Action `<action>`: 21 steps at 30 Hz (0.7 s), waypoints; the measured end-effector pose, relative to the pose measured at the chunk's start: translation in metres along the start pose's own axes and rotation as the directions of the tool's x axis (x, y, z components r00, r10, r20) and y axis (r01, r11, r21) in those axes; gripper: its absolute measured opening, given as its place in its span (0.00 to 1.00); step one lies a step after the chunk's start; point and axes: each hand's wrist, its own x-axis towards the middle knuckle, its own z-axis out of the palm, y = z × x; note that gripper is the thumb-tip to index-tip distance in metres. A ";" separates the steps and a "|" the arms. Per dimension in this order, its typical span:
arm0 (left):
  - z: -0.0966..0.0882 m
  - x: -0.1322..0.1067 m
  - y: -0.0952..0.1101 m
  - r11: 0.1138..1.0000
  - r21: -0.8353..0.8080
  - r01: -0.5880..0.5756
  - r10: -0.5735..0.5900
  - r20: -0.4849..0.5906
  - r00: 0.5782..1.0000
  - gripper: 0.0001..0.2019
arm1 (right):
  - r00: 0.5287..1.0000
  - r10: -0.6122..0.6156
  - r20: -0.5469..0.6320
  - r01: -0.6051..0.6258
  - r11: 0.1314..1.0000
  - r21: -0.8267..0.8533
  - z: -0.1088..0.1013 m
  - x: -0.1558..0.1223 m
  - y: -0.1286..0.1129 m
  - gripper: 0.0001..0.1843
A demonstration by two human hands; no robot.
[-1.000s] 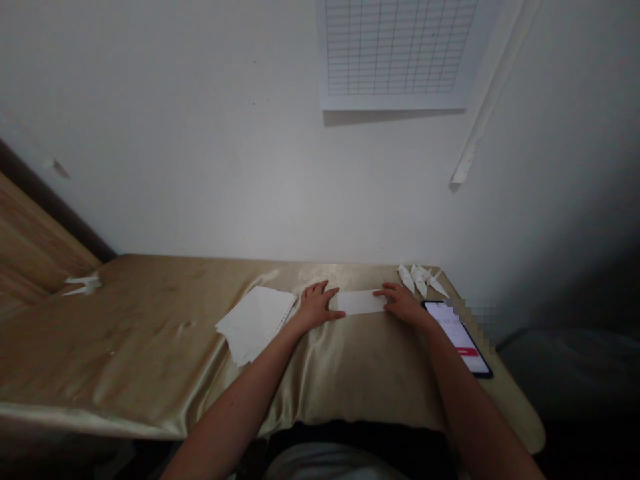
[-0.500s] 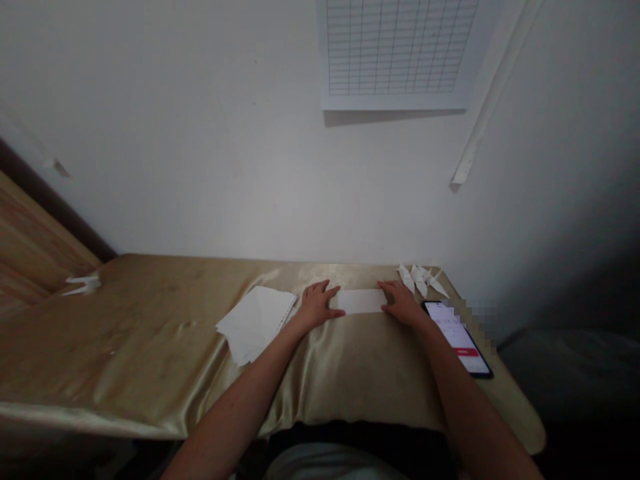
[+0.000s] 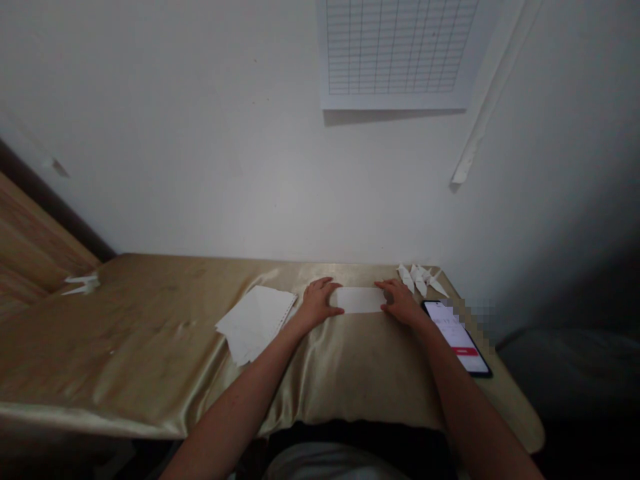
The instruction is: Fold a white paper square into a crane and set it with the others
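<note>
A folded white paper strip (image 3: 359, 300) lies flat on the gold satin tablecloth (image 3: 150, 347) near the wall. My left hand (image 3: 317, 302) rests on the strip's left end with fingers curled over its edge. My right hand (image 3: 400, 301) presses the right end, fingers spread and flat. Both hands pin the paper to the table.
A stack of white sheets (image 3: 255, 321) lies left of my left hand. Several folded paper cranes (image 3: 419, 279) sit at the back right. A lit phone (image 3: 457, 337) lies by my right forearm. Another folded paper piece (image 3: 83, 284) sits far left. A grid chart (image 3: 397, 50) hangs on the wall.
My left hand's fingers have curled in from lying stretched over the strip. My right hand has slid slightly left along the paper. The strip stays in place.
</note>
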 end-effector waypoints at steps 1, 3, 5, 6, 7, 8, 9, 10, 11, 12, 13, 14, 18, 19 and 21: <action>0.001 0.000 -0.001 1.000 -0.014 -0.008 0.008 -0.008 1.000 0.35 | 1.000 0.005 -0.002 -0.005 1.000 0.001 0.000 0.000 0.000 0.38; 0.002 0.000 -0.002 0.999 -0.043 -0.031 0.030 -0.026 0.999 0.36 | 1.000 0.021 -0.008 -0.021 1.000 0.007 0.001 0.000 0.000 0.36; 0.005 0.001 -0.005 0.996 -0.067 -0.061 0.058 -0.042 0.997 0.36 | 0.999 0.023 -0.036 -0.021 0.999 0.033 0.002 0.001 0.000 0.32; 0.006 0.001 -0.006 0.994 -0.077 -0.076 0.072 -0.049 0.996 0.36 | 0.998 0.012 -0.059 -0.009 0.998 0.057 0.003 0.001 0.001 0.29; 0.007 0.002 -0.007 0.992 -0.085 -0.089 0.084 -0.058 0.995 0.37 | 0.996 -0.003 -0.090 0.011 0.996 0.086 0.003 0.002 0.002 0.25; 0.008 0.002 -0.008 0.991 -0.093 -0.100 0.094 -0.068 0.993 0.37 | 0.992 -0.021 -0.128 0.036 0.992 0.117 0.004 0.003 0.002 0.22; 0.010 0.003 -0.009 0.989 -0.100 -0.109 0.101 -0.080 0.992 0.36 | 0.985 -0.038 -0.166 0.063 0.987 0.148 0.004 0.004 0.003 0.18; 0.010 0.003 -0.009 0.987 -0.107 -0.116 0.106 -0.091 0.990 0.36 | 0.978 -0.051 -0.201 0.087 0.980 0.177 0.004 0.005 0.003 0.13; 0.011 0.003 -0.010 0.986 -0.114 -0.121 0.110 -0.101 0.989 0.36 | 0.972 -0.059 -0.227 0.107 0.973 0.204 0.004 0.005 0.003 0.10; 0.012 0.003 -0.010 0.985 -0.119 -0.127 0.114 -0.109 0.988 0.36 | 0.968 -0.059 -0.245 0.117 0.966 0.229 0.003 0.005 0.002 0.08; 0.012 0.003 -0.010 0.984 -0.124 -0.131 0.117 -0.117 0.986 0.36 | 0.967 -0.052 -0.251 0.119 0.959 0.257 0.002 0.004 0.001 0.08; 0.013 0.003 -0.010 0.982 -0.129 -0.135 0.119 -0.127 0.985 0.36 | 0.969 -0.042 -0.242 0.113 0.951 0.288 0.001 0.004 0.000 0.09; 0.014 0.003 -0.010 0.975 -0.166 -0.146 0.117 -0.171 0.978 0.34 | 0.994 0.019 -0.112 0.023 0.932 0.362 -0.003 0.000 -0.006 0.19; 0.014 0.003 -0.010 0.972 -0.180 -0.150 0.118 -0.177 0.977 0.33 | 0.995 0.053 -0.083 -0.020 0.935 0.354 -0.004 0.000 -0.007 0.25; 0.014 0.004 -0.011 0.963 -0.215 -0.165 0.126 -0.184 0.975 0.27 | 0.987 0.157 -0.041 -0.135 0.934 0.332 -0.006 0.000 -0.008 0.36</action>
